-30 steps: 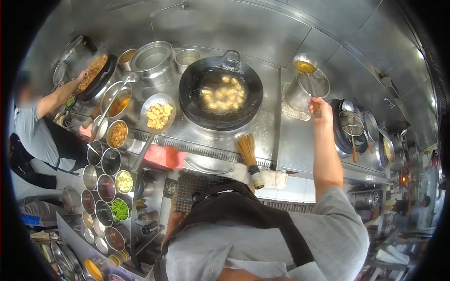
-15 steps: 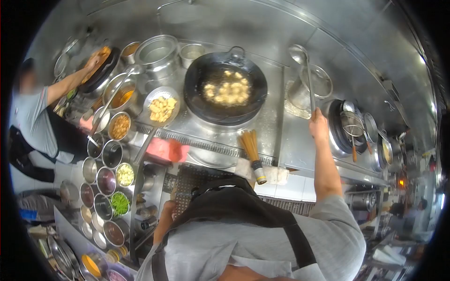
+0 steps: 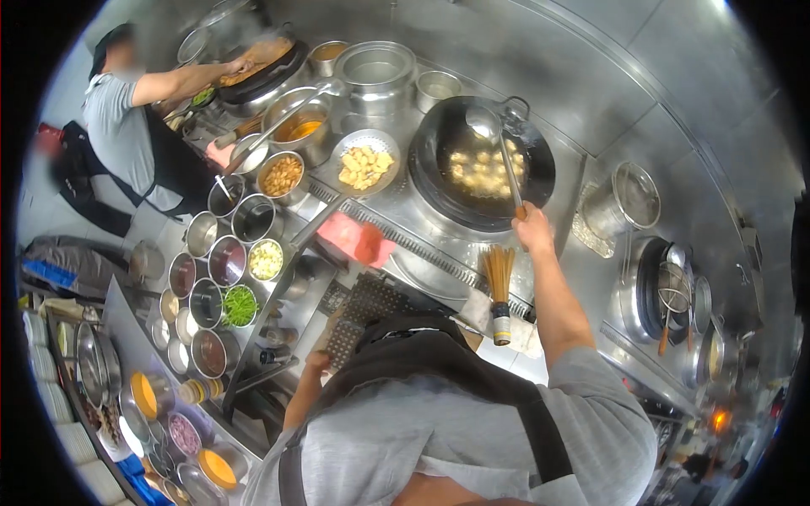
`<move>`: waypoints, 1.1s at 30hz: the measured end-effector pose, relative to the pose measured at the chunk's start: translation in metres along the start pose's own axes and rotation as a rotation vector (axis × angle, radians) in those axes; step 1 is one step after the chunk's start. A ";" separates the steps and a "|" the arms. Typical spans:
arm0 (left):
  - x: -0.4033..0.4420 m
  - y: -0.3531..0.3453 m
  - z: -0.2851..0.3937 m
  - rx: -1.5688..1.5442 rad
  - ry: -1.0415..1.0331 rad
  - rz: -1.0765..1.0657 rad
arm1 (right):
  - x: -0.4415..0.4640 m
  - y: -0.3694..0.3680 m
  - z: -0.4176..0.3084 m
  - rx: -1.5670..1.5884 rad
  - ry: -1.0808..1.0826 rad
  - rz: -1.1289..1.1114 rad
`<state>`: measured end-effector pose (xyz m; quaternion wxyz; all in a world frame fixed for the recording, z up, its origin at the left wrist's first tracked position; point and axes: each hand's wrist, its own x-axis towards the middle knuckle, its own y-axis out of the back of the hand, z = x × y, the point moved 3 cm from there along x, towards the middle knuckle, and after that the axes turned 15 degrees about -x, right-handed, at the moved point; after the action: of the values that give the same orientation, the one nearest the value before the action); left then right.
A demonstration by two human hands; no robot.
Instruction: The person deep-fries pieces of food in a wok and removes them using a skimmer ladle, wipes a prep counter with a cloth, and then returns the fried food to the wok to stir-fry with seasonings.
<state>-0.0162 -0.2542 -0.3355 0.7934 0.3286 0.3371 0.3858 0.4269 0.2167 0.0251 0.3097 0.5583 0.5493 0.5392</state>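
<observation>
My right hand is closed around the handle of a long metal ladle. The ladle's bowl is over the far part of a black wok, where pale pieces of food sit in bubbling oil. Down by my waist, my left hand hangs beside the black apron; its fingers are too unclear to make out. Left of the wok, a perforated strainer with a long handle bears golden fried pieces. A bamboo brush stands at the counter's front edge, below my right wrist.
A co-worker reaches over another wok at the back left. Metal pots of ingredients, including chopped greens, crowd the left side. A pot with a mesh strainer stands on the right, near stacked woks. A pink cloth lies up front.
My right hand has brought the ladle leftward from beside the right-hand pot to over the wok. The view has turned, shifting the counter. My left hand stays low by my waist.
</observation>
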 end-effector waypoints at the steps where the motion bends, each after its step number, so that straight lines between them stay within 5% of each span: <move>1: -0.008 -0.010 0.007 -0.101 0.158 -0.021 | 0.000 -0.006 -0.004 0.009 0.013 -0.004; 4: -0.033 -0.034 0.019 -0.567 0.662 0.020 | -0.016 -0.002 -0.028 0.309 -0.220 -0.285; 6: -0.043 -0.045 0.030 -0.677 0.801 0.035 | -0.030 0.000 -0.041 0.793 -0.398 -0.462; 8: -0.046 -0.050 0.037 -0.710 0.844 0.030 | -0.035 0.011 -0.054 0.953 -0.474 -0.493; 13: -0.028 -0.035 0.026 -0.601 0.752 0.016 | -0.035 0.016 -0.060 1.494 -0.671 -0.475; 19: 0.019 0.026 0.002 -0.205 0.372 0.035 | -0.034 0.049 -0.059 1.574 -0.633 -0.435; 22: 0.039 0.040 -0.010 -0.116 0.370 -0.050 | -0.034 0.080 -0.052 1.569 -0.673 -0.325; 23: 0.035 0.060 0.005 -0.614 0.588 0.124 | -0.033 0.086 -0.045 1.570 -0.677 -0.302; 24: 0.039 0.057 0.000 -0.604 0.570 0.115 | -0.031 0.092 -0.038 1.587 -0.683 -0.266; 26: 0.047 0.055 0.001 -0.056 0.251 0.033 | -0.027 0.104 -0.021 1.602 -0.694 -0.201; 28: 0.052 0.064 0.014 -0.174 0.497 -0.151 | -0.023 0.116 0.000 1.579 -0.753 -0.082; 31: 0.063 0.035 0.015 0.001 0.341 -0.101 | -0.019 0.138 0.030 1.566 -0.753 0.063; 33: 0.055 0.017 0.000 -0.177 0.476 -0.142 | -0.014 0.145 0.060 1.547 -0.724 0.123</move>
<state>0.0031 -0.2004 -0.3372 0.7426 0.1332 0.5015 0.4235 0.5262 0.1880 0.1440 -0.0316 0.7791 0.5987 -0.1831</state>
